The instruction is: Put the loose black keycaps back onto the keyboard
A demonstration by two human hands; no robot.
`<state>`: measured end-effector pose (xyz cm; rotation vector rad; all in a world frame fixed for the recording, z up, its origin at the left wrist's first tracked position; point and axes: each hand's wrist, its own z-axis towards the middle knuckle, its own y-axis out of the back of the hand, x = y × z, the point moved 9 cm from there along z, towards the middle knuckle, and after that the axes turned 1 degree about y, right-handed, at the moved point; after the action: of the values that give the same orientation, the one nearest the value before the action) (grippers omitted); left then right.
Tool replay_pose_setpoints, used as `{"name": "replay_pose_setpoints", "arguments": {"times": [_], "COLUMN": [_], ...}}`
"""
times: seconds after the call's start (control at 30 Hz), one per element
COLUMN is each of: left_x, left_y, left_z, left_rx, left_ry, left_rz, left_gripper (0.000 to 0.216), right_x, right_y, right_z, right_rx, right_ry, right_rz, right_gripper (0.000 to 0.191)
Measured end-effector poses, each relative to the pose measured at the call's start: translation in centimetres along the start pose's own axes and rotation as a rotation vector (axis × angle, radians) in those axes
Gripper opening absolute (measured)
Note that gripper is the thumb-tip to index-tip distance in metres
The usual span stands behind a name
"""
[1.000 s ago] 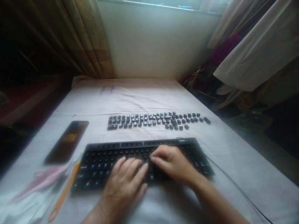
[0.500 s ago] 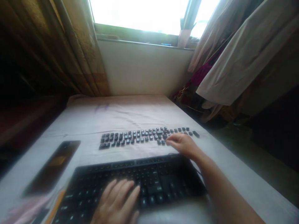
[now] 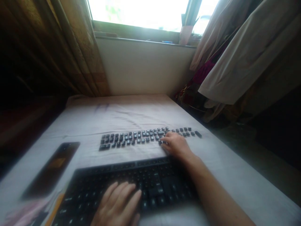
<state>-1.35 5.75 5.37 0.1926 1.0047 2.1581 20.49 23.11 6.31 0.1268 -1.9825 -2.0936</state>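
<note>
Nearest the camera, the left hand (image 3: 117,204) lies flat on the black computer keyboard (image 3: 160,182), fingers spread over the middle keys and its grip released, holding nothing. It has stayed there since half a second ago. The keyboard sits across the near part of the pale pink sheet (image 3: 131,113), with a thin orange plastic tool (image 3: 55,207) touching or just beside its left end (too blurred to tell which) and a dark flat smartphone (image 3: 53,168) a little farther left. Beyond the keyboard's far edge, the right hand (image 3: 176,146) rests knuckles up on the sheet. It has slid a short way left along the rows since the earlier frame, and its fingertips now curl down onto the loose black plastic keycaps (image 3: 131,138). I cannot tell whether its grip has closed on a cap, because the fingers hide it. The keycaps lie in two or three neat rows parallel to the keyboard, small square pieces with lighter tops, and a few longer ones sit at the right end. Farthest off, a bright window (image 3: 141,12) stands above a pale wall.
</note>
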Motion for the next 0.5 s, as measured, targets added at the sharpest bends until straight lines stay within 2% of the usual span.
{"name": "replay_pose_setpoints", "arguments": {"times": [0.33,0.5], "left_x": [-0.5,-0.6], "left_y": [0.4,0.3], "left_z": [0.6,0.7], "left_rx": [0.084,0.113], "left_ry": [0.043,0.054], "left_rz": [-0.023,-0.019], "left_gripper": [0.026,0.026], "right_x": [0.6,3.1], "right_y": [-0.1,1.7], "right_z": [0.0,-2.1], "right_rx": [-0.020,-0.018], "right_ry": [0.007,0.061], "right_rz": [-0.042,0.176], "right_gripper": [0.020,0.011]}}
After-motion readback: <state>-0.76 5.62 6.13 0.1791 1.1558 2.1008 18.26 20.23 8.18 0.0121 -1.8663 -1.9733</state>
